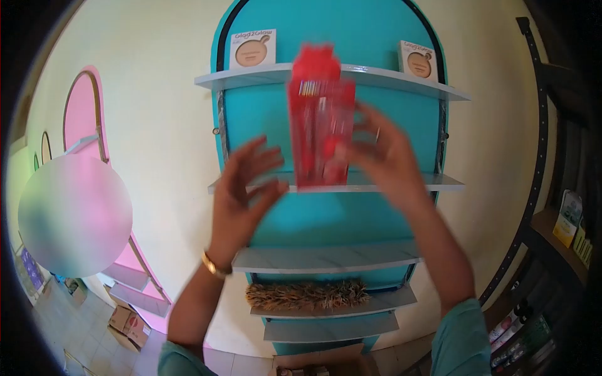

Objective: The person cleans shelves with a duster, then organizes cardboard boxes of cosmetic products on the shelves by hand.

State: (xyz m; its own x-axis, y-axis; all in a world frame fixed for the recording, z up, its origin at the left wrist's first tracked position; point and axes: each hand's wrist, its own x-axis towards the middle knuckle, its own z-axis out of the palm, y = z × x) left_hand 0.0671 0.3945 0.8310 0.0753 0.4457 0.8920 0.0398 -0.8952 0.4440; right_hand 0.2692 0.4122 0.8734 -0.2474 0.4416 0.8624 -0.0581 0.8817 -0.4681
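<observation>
Head view: right hand (382, 156) grips red box (321, 119) before teal shelves (326, 258), left hand (241, 188) released.

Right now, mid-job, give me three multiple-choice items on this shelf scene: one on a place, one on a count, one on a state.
1. Where does the fluffy duster lie?
A. On the top shelf
B. On a low shelf
C. On the floor

2. How many small boxes stand on the top shelf?
A. One
B. Two
C. Four

3. How is the left hand?
A. Fingers spread open
B. Balled in a fist
C. Gripping the duster

Answers:
1. B, it lies well below the hands.
2. B, one stands at each end.
3. A, only the right hand grips the red pack.
</observation>
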